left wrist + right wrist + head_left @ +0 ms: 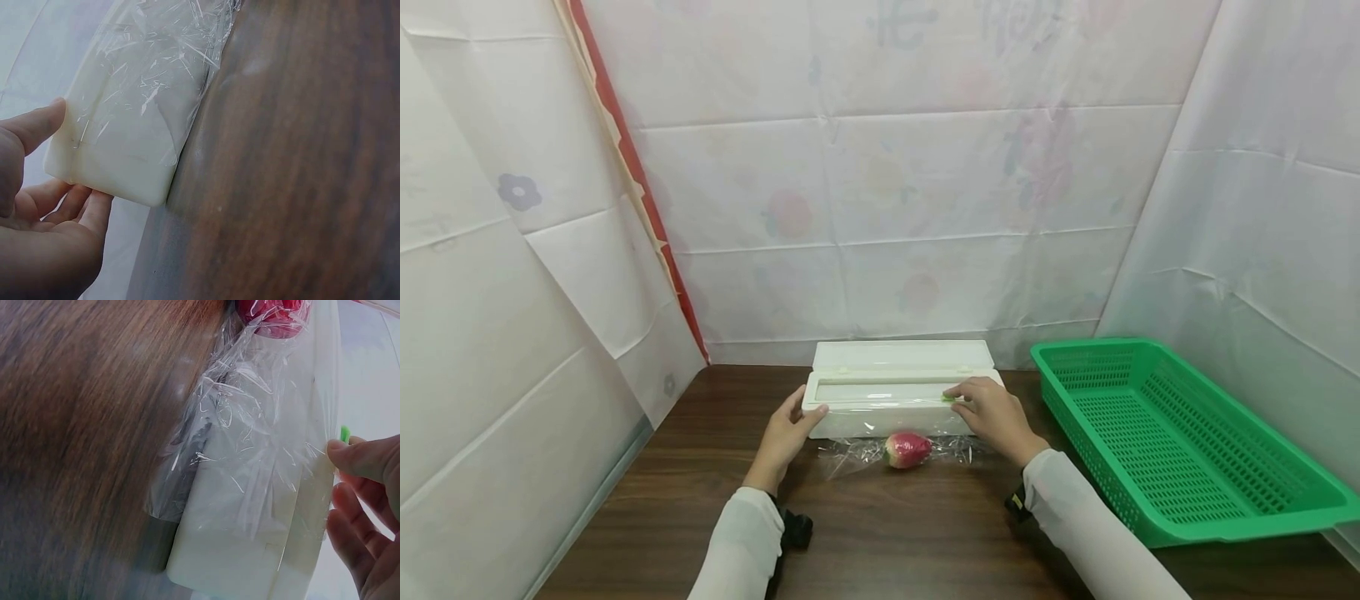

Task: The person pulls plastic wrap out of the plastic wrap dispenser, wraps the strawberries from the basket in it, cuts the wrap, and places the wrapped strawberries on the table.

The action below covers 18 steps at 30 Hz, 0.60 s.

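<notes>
A white cling film dispenser (pixel 880 422) stands on the table with its lid (pixel 902 355) raised at the back. My left hand (pixel 786 433) grips its left end, thumb at the top edge and fingers against the end face, as the left wrist view shows. My right hand (pixel 996 414) pinches a small green slide cutter (pixel 948 397) near the right of the dispenser's top. Clear cling film (pixel 250 419) hangs down the front onto the table. A red, pale-ended fruit (pixel 907 450) lies wrapped in the film before the dispenser; its kind is unclear.
A green perforated plastic basket (pixel 1075 446) stands to the right, close to my right forearm. The brown wood-grain table (pixel 880 533) extends toward me. White printed sheets (pixel 880 183) hang behind and at both sides.
</notes>
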Tool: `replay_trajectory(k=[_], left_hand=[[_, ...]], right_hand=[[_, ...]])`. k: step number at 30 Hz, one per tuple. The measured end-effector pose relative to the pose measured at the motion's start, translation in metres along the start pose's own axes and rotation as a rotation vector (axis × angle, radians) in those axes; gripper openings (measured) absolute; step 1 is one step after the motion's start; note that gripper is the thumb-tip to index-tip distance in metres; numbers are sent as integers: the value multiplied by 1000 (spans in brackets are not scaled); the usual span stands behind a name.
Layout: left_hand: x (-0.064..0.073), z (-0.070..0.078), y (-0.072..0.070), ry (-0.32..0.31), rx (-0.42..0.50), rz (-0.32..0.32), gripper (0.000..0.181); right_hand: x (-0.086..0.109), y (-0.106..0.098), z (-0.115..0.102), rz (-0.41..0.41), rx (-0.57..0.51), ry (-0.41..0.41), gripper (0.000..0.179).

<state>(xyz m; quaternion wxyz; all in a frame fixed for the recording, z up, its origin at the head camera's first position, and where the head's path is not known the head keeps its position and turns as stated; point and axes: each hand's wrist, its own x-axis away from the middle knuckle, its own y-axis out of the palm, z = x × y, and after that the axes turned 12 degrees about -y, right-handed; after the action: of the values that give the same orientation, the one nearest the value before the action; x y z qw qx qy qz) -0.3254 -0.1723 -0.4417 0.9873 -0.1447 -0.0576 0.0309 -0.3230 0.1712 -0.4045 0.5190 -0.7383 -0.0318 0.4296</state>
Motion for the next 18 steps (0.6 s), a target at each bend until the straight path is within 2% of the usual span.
replay_trajectory(k=[18], left_hand=[[0,0,1,10,14,2,79]], right_hand=[[-2,0,-2,-34,17,-71,28]])
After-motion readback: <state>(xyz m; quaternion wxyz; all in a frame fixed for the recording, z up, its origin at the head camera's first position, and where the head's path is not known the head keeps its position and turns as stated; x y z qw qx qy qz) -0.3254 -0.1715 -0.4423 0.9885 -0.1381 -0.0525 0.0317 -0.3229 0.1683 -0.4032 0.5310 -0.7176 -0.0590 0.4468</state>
